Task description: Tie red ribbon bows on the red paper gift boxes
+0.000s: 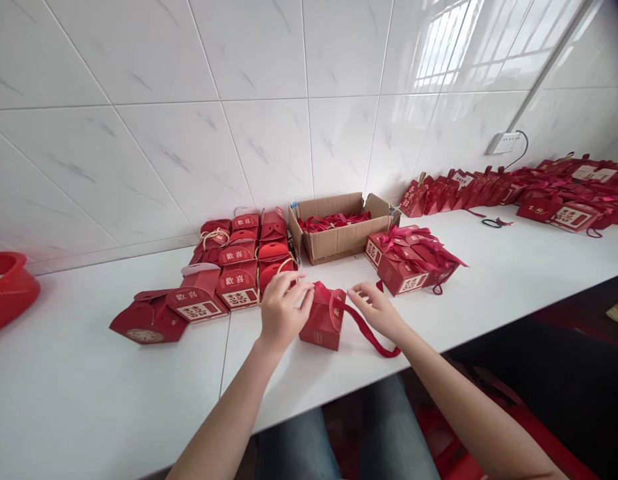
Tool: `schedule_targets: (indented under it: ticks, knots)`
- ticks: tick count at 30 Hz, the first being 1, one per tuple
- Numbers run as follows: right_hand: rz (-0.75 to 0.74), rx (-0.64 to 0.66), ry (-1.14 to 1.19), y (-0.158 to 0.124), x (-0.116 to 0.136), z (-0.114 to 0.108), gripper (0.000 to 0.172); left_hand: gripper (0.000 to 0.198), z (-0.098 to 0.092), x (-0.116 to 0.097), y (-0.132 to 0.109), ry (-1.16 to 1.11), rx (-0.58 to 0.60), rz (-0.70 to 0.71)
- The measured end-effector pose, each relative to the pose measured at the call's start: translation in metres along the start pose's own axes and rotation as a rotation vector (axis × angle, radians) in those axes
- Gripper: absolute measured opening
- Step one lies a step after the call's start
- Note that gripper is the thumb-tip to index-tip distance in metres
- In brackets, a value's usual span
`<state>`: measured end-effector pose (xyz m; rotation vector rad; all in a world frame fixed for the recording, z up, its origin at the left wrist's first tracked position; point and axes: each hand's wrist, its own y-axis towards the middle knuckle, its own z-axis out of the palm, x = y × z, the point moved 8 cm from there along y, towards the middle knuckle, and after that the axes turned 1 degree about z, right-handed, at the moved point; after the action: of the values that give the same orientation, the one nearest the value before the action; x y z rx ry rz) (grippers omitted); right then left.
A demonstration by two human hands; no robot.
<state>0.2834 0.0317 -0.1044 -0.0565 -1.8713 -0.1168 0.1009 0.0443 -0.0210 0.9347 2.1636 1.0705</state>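
A small red gift box (323,321) stands on the white counter (113,393) in front of me. My left hand (283,308) is closed on the left side of its top, pinching the flap or ribbon there. My right hand (376,308) pinches a red ribbon (369,333) that runs from the box top and loops down toward the counter's front edge.
Red boxes without ribbon (233,270) sit grouped behind my left hand. A cardboard carton of red ribbons (339,227) stands at the wall. Ribboned boxes (411,260) pile to its right, with many more (553,190) at far right. A red basin (9,290) is far left.
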Motion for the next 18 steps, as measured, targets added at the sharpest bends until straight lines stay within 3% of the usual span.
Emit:
schedule_targets:
  ticks: [2,7,10,12,15,18]
  knots:
    - [-0.046,-0.027,0.010,0.007,0.015,-0.004,0.036,0.005,-0.015,-0.003,0.014,0.014,-0.082,0.035]
    - [-0.181,0.288,0.290,0.017,0.077,0.019,0.035,0.004,-0.044,-0.023,0.051,0.040,-0.180,0.125]
    - [-0.257,0.298,0.359,0.021,0.107,0.017,0.026,0.002,-0.056,-0.035,0.060,0.000,-0.223,0.150]
    - [-0.290,0.276,0.374,0.022,0.120,0.010,0.023,0.016,-0.059,-0.033,0.058,-0.069,-0.229,0.085]
    - [-0.359,0.221,0.437,0.021,0.138,-0.007,0.020,0.043,-0.044,-0.008,0.041,-0.191,-0.055,-0.204]
    - [-0.407,0.166,0.538,0.017,0.150,-0.024,0.017,0.035,-0.010,0.013,0.008,-0.216,0.296,-0.423]
